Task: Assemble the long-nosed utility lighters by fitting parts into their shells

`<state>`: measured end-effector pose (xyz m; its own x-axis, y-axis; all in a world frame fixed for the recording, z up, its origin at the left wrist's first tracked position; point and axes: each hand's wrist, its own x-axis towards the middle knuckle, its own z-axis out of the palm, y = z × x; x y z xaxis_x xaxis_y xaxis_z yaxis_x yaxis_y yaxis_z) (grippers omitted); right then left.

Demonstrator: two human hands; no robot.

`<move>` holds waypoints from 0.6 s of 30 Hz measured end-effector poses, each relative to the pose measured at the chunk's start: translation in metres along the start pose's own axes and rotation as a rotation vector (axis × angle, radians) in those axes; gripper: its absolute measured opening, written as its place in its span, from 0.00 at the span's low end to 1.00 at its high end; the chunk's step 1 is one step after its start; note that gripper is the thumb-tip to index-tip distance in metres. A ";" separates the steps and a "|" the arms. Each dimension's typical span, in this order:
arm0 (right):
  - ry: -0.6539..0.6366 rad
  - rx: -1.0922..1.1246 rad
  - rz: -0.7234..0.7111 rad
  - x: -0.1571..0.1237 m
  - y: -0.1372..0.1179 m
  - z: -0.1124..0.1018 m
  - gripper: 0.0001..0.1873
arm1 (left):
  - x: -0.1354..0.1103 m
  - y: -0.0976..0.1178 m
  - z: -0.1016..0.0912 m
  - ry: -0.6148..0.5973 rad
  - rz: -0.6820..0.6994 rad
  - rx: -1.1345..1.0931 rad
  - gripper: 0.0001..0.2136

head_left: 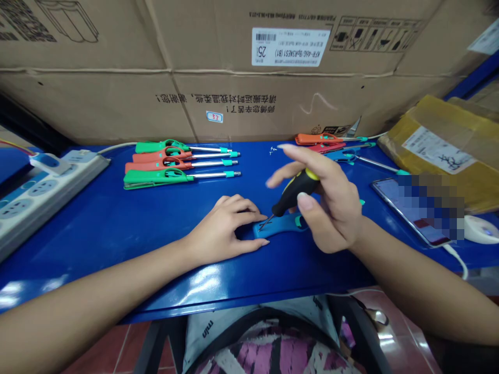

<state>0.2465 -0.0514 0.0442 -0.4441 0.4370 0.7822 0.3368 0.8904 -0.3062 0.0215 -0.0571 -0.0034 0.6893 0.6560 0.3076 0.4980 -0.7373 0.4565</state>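
My right hand [337,208] grips a small screwdriver [290,196] with a black and yellow handle. Its thin shaft slants down to the left, and the tip meets the end of a blue gas lighter [278,227] lying on the blue table. Thumb and fingers of my left hand [218,231] hold that same end of the lighter from both sides, against the tabletop. The lighter's far part is partly hidden behind my right hand. What the tip touches is too small to make out.
To the left lie several green and orange lighters [156,177] in a row. More lighters [317,138] lie behind my right hand. A power strip [54,187] is far left; a phone [405,208] and a yellow-taped parcel [436,150] are right. A cardboard wall [128,104] stands behind.
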 end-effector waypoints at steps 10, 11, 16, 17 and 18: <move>0.044 0.028 0.111 -0.004 -0.002 0.000 0.23 | -0.001 0.000 0.001 0.008 -0.005 0.000 0.17; 0.029 0.062 0.127 -0.004 -0.001 0.000 0.24 | -0.001 0.000 0.001 0.007 -0.004 0.003 0.17; 0.163 -0.024 0.005 0.000 0.003 0.001 0.18 | -0.001 -0.001 0.002 0.018 0.003 0.008 0.17; 0.155 -0.026 0.023 0.001 0.004 0.001 0.18 | -0.001 -0.001 0.002 0.015 0.000 0.004 0.17; 0.125 -0.009 0.061 0.001 0.005 0.001 0.18 | 0.000 0.000 0.001 0.008 -0.006 -0.001 0.17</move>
<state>0.2472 -0.0466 0.0432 -0.3156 0.4709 0.8238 0.3675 0.8611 -0.3514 0.0217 -0.0575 -0.0046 0.6822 0.6614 0.3117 0.5011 -0.7334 0.4594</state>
